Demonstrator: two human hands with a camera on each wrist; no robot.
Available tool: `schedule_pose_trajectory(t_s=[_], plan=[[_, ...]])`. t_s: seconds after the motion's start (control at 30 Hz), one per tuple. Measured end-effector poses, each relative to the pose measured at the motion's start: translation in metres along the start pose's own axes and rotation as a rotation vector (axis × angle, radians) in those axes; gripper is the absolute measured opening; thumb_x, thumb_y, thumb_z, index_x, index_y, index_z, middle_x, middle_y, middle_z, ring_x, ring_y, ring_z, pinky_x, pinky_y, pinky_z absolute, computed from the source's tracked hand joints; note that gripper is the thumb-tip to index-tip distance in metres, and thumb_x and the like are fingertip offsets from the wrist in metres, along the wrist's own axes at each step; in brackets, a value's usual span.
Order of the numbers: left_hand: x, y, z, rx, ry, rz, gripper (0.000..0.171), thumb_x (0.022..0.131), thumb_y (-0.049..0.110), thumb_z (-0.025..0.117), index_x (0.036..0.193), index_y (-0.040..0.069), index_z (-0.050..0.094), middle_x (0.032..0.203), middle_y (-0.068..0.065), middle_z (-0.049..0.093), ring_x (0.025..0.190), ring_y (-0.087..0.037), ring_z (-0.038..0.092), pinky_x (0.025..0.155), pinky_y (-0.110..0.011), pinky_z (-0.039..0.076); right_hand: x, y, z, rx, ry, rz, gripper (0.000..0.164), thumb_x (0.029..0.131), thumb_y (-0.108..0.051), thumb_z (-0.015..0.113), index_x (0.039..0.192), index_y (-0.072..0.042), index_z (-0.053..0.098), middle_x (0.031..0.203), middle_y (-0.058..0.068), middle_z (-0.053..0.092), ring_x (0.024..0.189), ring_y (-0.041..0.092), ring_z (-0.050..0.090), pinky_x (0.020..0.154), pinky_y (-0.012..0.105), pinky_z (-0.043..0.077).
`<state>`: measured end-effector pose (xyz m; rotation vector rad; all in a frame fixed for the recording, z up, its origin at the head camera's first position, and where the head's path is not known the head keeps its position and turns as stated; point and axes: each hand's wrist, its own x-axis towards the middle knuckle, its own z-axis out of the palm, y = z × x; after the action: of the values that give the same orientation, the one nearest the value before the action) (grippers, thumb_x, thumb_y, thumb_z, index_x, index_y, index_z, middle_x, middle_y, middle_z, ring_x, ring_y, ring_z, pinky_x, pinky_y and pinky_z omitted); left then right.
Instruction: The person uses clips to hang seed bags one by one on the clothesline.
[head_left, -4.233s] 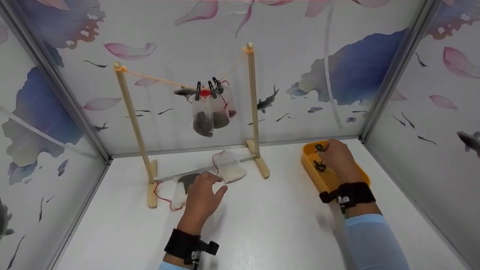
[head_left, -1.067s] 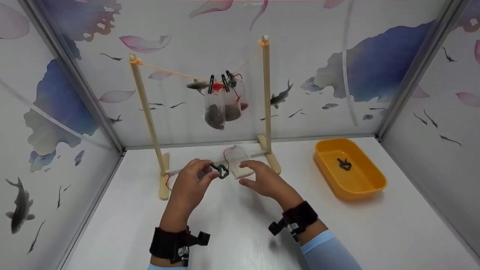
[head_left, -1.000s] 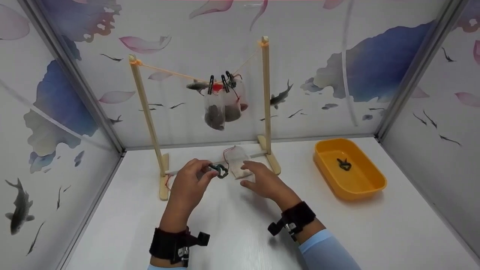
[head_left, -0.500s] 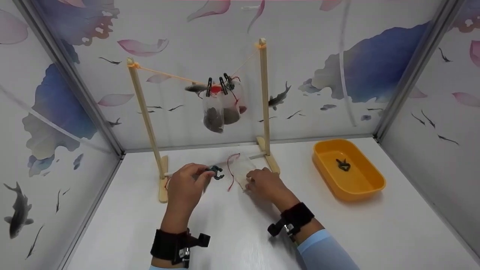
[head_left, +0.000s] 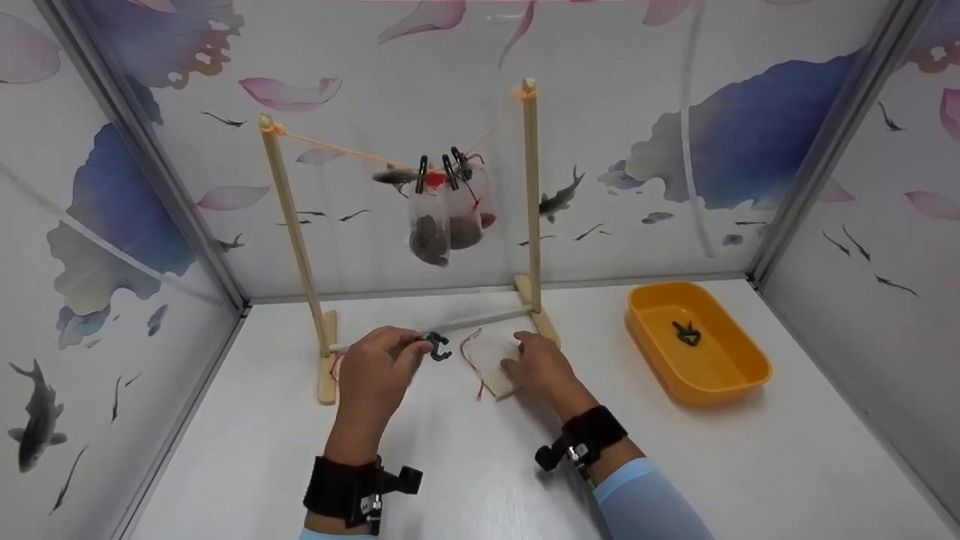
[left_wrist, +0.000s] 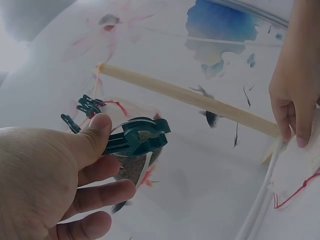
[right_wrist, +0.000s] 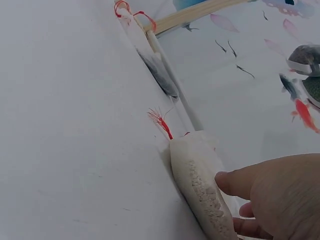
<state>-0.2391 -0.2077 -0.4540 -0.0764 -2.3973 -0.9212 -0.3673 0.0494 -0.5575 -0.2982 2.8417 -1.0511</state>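
Note:
My left hand [head_left: 373, 382] pinches a dark green spring clip [left_wrist: 142, 136] between thumb and fingers, above the table. Right of it, a white drawstring pouch [head_left: 486, 358] with pale grainy contents lies on the table, its red cord towards the left. My right hand [head_left: 545, 367] is at the pouch's right side; thumb and fingers touch it without visibly closing round it. Another pouch [right_wrist: 157, 70] with dark contents lies farther left, mostly hidden behind the left hand in the head view. Several filled pouches [head_left: 429, 238] hang by clips from an orange cord [head_left: 337, 149].
Two wooden posts [head_left: 531, 195] on flat feet hold up the cord, joined low down by a white rod [head_left: 480, 319]. A yellow tray [head_left: 739, 360] with a green clip [head_left: 686, 334] inside stands at the right. Patterned walls close in the back and sides.
The right hand has left the yellow tray and come to the pouch, which has turned and shifted nearer. A clip has passed to the left hand. The hanging pouches stay put.

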Motion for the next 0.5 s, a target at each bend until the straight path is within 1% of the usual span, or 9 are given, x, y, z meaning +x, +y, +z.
schedule_pose_trajectory(t_s=[0.03,0.13,0.2,0.23,0.27,0.3,0.37,0.4,0.5], plan=[[0.000,0.000,0.001,0.003,-0.002,0.004,0.020,0.099,0.031,0.090,0.107,0.012,0.088,0.102,-0.001,0.085,0.098,-0.021,0.082,0.083,-0.048,0.065,0.000,0.001,0.000,0.011,0.003,0.001,0.061,0.104,-0.023,0.081,0.157,0.000,0.064,0.143,0.022,0.076,0.139,0.038,0.071,0.116,0.055,0.057],[-0.001,0.001,0.002,0.008,-0.007,0.011,0.019,0.100,0.031,0.090,0.107,0.013,0.089,0.101,0.000,0.085,0.097,-0.020,0.082,0.082,-0.047,0.065,0.000,0.004,-0.001,0.077,0.001,0.009,0.038,0.104,-0.019,0.081,0.137,0.000,0.077,0.123,0.015,0.080,0.118,0.032,0.076,0.099,0.047,0.063],[-0.001,0.001,0.003,0.009,-0.007,0.009,0.018,0.100,0.031,0.090,0.106,0.014,0.089,0.101,0.000,0.084,0.096,-0.020,0.081,0.081,-0.046,0.065,0.000,0.006,-0.002,0.142,0.007,0.005,0.019,0.107,-0.018,0.077,0.116,-0.001,0.082,0.103,0.008,0.077,0.097,0.025,0.072,0.082,0.039,0.060],[-0.001,0.002,0.003,0.009,-0.007,0.006,0.019,0.099,0.031,0.090,0.106,0.014,0.088,0.101,0.000,0.084,0.095,-0.019,0.081,0.081,-0.046,0.065,0.001,0.006,-0.003,0.182,0.012,0.001,0.016,0.108,-0.018,0.075,0.105,-0.003,0.081,0.094,0.005,0.072,0.089,0.023,0.068,0.075,0.035,0.056],[-0.002,0.002,0.004,0.009,-0.008,0.004,0.019,0.099,0.031,0.090,0.106,0.013,0.088,0.100,0.000,0.084,0.095,-0.019,0.081,0.081,-0.045,0.065,0.002,0.007,-0.004,0.222,0.019,-0.005,0.019,0.110,-0.018,0.074,0.097,-0.005,0.079,0.087,0.002,0.067,0.082,0.021,0.063,0.070,0.033,0.051],[-0.002,0.003,0.004,0.009,-0.008,0.006,0.019,0.099,0.031,0.090,0.106,0.013,0.088,0.100,-0.001,0.084,0.094,-0.019,0.081,0.081,-0.046,0.065,0.003,0.008,-0.005,0.252,0.035,-0.018,0.022,0.111,-0.019,0.072,0.093,-0.007,0.078,0.085,-0.001,0.066,0.080,0.018,0.061,0.069,0.031,0.049],[-0.002,0.004,0.005,0.009,-0.009,0.012,0.020,0.099,0.031,0.091,0.105,0.012,0.088,0.100,-0.001,0.085,0.094,-0.019,0.081,0.081,-0.045,0.065,0.005,0.007,-0.008,0.302,0.059,-0.048,0.028,0.112,-0.019,0.071,0.085,-0.009,0.074,0.080,-0.002,0.062,0.078,0.016,0.057,0.067,0.030,0.046],[-0.001,0.004,0.006,0.008,-0.009,0.014,0.020,0.098,0.032,0.091,0.105,0.013,0.088,0.100,-0.001,0.084,0.093,-0.018,0.081,0.080,-0.044,0.065,0.005,0.006,-0.011,0.317,0.070,-0.056,0.030,0.112,-0.020,0.071,0.084,-0.009,0.074,0.079,-0.002,0.062,0.078,0.016,0.057,0.068,0.030,0.046],[0.000,0.005,0.011,-0.005,-0.001,0.030,0.020,0.098,0.032,0.091,0.104,0.013,0.088,0.099,0.000,0.084,0.092,-0.017,0.081,0.078,-0.043,0.064,0.004,0.000,-0.020,0.347,0.111,-0.072,0.026,0.112,-0.022,0.072,0.091,-0.008,0.080,0.086,0.000,0.070,0.082,0.017,0.060,0.071,0.031,0.049]])
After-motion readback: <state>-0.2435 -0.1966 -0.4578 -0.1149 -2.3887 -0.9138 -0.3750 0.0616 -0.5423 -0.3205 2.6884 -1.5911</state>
